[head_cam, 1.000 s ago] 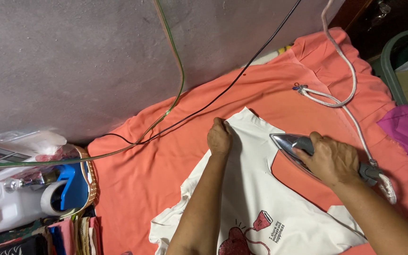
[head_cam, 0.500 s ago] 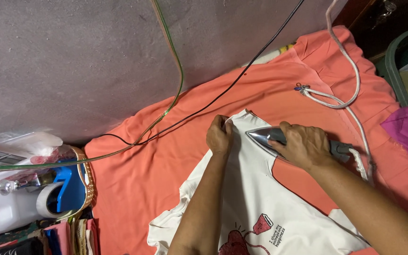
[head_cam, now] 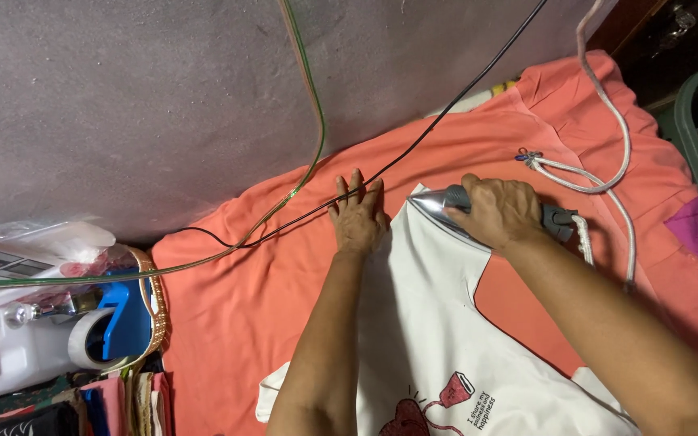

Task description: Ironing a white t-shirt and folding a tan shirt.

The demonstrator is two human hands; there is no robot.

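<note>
iron: silver soleplate, dark handle, flat on shirt's top edge, tip pointing 9 o'clock, white braided cord trailing toward 3 o'clock | shirt: white, red print at 6 o'clock end, spread flat on orange cloth, neck opening at 3 o'clock of the iron

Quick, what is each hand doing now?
Left hand: open, flat on the white shirt.
Right hand: closed, holding the iron.
</note>
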